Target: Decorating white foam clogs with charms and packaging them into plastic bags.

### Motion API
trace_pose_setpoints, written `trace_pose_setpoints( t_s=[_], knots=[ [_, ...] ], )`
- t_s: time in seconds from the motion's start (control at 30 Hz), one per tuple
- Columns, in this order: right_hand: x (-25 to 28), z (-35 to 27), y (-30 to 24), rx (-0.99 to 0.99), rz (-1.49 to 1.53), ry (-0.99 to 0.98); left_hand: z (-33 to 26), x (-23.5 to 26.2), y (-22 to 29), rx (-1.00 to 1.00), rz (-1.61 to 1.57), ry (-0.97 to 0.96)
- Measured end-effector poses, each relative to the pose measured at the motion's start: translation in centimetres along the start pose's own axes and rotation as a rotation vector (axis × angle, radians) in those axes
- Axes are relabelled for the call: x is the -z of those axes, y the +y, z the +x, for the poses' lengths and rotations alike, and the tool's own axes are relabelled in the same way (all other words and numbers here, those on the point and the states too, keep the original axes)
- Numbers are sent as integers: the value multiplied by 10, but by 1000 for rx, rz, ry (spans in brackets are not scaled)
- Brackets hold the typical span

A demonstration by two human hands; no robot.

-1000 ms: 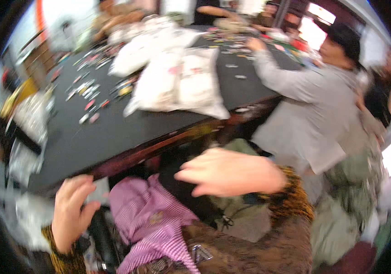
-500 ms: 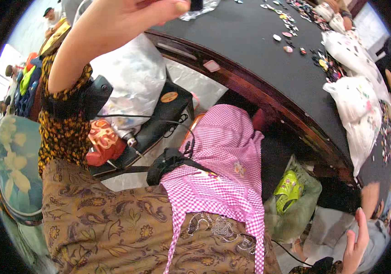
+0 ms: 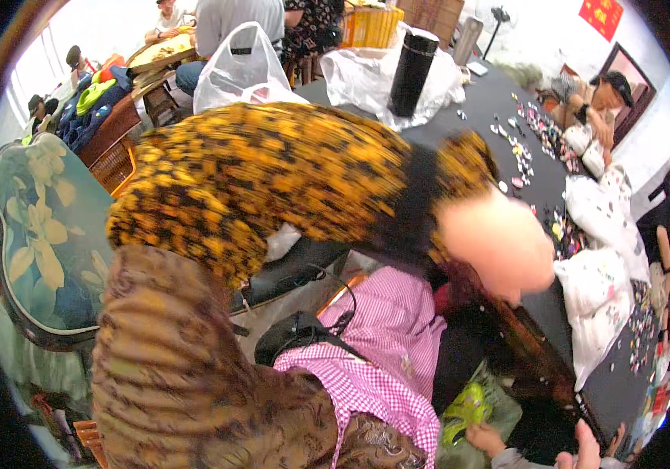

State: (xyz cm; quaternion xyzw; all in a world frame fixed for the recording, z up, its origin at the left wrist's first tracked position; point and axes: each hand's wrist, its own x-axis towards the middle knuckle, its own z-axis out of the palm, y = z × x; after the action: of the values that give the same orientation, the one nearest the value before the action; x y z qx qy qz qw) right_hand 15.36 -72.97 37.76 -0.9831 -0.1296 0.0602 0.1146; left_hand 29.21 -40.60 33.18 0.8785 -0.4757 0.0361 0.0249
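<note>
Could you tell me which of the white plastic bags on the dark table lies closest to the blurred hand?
The crumpled white bag just right of the hand at the table edge; the other bags sit far off beside the black cylinder.

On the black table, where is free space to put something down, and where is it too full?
The black table is bare between the black cylinder and the small scattered pieces. It is crowded along those pieces and by the white bags at its near edge.
</note>
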Motion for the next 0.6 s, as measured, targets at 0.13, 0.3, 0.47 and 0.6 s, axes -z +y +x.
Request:
trace_pose_setpoints(
  t_s=[0.13,0.3,0.47,0.6],
  knots=[
    [8,-7,-9,-12,-59,6,48,-28,49,-295,-34,300],
    [13,-2,-1,-129,-112,-48,106,-34,72,-591,43,172],
    [-22,-51,114,-53,-24,90,127,-8,107,-642,58,265],
    [-35,-23,100,-264,942,-11,126,-6,120,-613,-8,284]
  ],
)
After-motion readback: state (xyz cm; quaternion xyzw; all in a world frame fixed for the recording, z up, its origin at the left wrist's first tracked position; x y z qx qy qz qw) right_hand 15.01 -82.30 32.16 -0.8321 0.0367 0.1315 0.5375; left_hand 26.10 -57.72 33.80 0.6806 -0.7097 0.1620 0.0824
